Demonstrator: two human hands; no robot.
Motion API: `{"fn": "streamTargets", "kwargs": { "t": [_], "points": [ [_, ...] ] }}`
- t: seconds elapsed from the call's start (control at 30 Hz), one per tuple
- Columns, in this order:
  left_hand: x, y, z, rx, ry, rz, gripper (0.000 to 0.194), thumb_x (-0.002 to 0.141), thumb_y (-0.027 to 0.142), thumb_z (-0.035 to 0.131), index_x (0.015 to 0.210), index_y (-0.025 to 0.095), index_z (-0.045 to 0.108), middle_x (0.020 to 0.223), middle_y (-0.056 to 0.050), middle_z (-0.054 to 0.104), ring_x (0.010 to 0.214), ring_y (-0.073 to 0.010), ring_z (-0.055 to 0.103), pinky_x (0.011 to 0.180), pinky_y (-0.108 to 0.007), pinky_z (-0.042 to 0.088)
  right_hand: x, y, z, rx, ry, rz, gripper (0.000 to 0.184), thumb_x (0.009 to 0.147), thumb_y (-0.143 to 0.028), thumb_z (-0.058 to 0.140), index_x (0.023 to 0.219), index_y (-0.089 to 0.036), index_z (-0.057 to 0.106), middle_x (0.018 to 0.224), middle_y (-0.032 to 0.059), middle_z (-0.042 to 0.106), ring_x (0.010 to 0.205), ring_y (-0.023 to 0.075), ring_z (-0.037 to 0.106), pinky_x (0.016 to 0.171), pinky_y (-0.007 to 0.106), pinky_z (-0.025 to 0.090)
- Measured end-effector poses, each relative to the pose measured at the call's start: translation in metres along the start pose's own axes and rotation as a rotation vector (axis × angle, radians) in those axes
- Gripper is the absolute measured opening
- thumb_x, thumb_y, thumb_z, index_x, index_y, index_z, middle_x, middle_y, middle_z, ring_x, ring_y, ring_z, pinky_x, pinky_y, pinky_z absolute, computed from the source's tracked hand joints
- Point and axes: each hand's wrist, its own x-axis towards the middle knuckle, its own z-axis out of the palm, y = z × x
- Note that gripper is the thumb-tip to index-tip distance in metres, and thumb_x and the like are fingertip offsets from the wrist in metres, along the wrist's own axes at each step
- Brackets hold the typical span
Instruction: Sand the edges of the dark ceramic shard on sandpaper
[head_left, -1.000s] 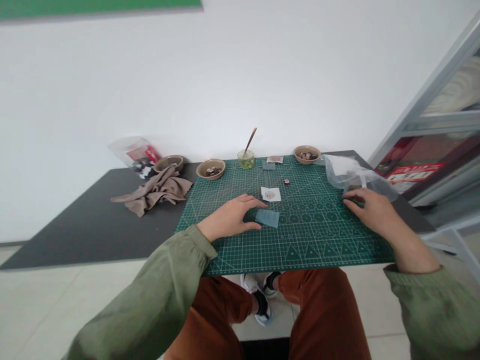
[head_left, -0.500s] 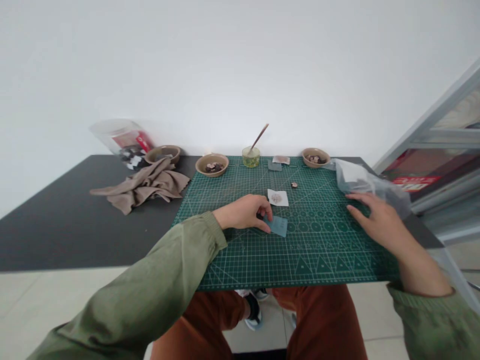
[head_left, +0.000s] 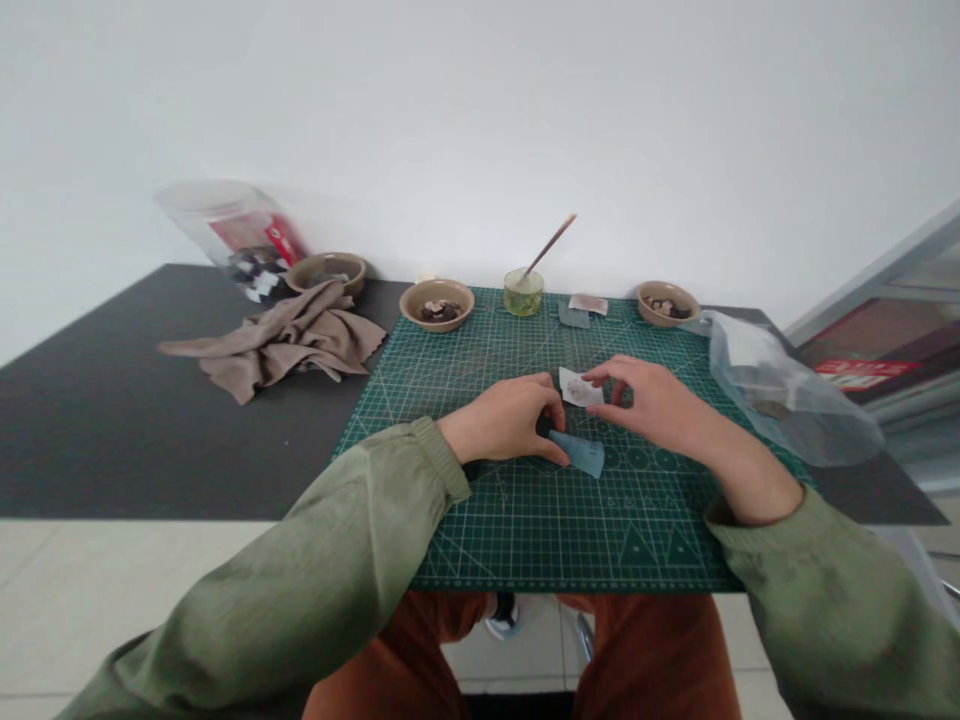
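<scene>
Left hand (head_left: 504,420) curled, fingertips closed on a small dark piece (head_left: 543,427) just above a teal sheet (head_left: 579,454), mid-way across the green cutting mat (head_left: 570,540); right hand (head_left: 651,395) half open, fingertips at a white paper slip (head_left: 580,387), apparently steadying it; firmness of grip cannot be told.

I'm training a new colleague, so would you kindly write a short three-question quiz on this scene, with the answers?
1. Which lies nearer the right hand: the white paper slip or the blue-green sheet?
2. True or false: the taupe cloth lies on the green cutting mat.
3. How many tan bowls are in view?

Key:
1. The white paper slip.
2. False: it lies on the dark table, left of the mat.
3. Three.
</scene>
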Motion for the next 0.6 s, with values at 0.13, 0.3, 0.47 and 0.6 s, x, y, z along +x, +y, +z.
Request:
{"fn": "streamTargets", "kwargs": {
  "t": [0.13, 0.3, 0.47, 0.6],
  "points": [
    [-0.001, -0.001, 0.000, -0.049, 0.032, 0.013, 0.043, 0.071, 0.038, 0.107, 0.092, 0.021, 0.074, 0.090, 0.001, 0.073, 0.081, -0.0207, 0.069, 0.071, -0.033, 0.049, 0.016, 0.012, 0.007, -0.030, 0.006, -0.010, 0.031, 0.097, -0.036, 0.083, 0.125, -0.024, 0.079, 0.114, 0.0074, 0.074, 0.082, 0.0224, 0.070, 0.078, 0.039, 0.054],
    [-0.003, 0.004, -0.007, -0.111, 0.164, 0.094, 0.018, 0.090, 0.013, 0.086, 0.098, 0.022, 0.073, 0.095, 0.000, 0.075, 0.090, -0.0185, 0.072, 0.082, -0.031, 0.055, 0.015, 0.012, 0.011, 0.033, 0.098, -0.050, 0.029, 0.100, -0.039, 0.080, 0.125, -0.025, 0.080, 0.117, 0.0084, 0.073, 0.082, 0.0214, 0.067, 0.079, 0.040, 0.054],
    [-0.005, 0.002, -0.017, -0.005, 0.376, 0.246, 0.020, 0.095, 0.004, 0.066, 0.088, 0.021, 0.073, 0.111, -0.007, 0.072, 0.112, -0.0228, 0.070, 0.097, -0.035, 0.056, 0.009, 0.007, 0.010, 0.195, 0.252, -0.044, 0.024, 0.110, -0.039, 0.065, 0.118, -0.025, 0.082, 0.106, 0.0071, 0.076, 0.076, 0.0204, 0.064, 0.070, 0.037, 0.051],
    [-0.006, -0.003, -0.018, 0.090, 0.446, 0.319, 0.020, 0.097, 0.006, 0.064, 0.088, 0.022, 0.072, 0.112, -0.007, 0.074, 0.108, -0.0224, 0.070, 0.095, -0.036, 0.056, 0.006, 0.012, 0.012, 0.194, 0.316, -0.048, 0.022, 0.108, -0.036, 0.066, 0.113, -0.024, 0.083, 0.098, 0.0063, 0.076, 0.074, 0.0202, 0.064, 0.067, 0.037, 0.049]
  ]
}}
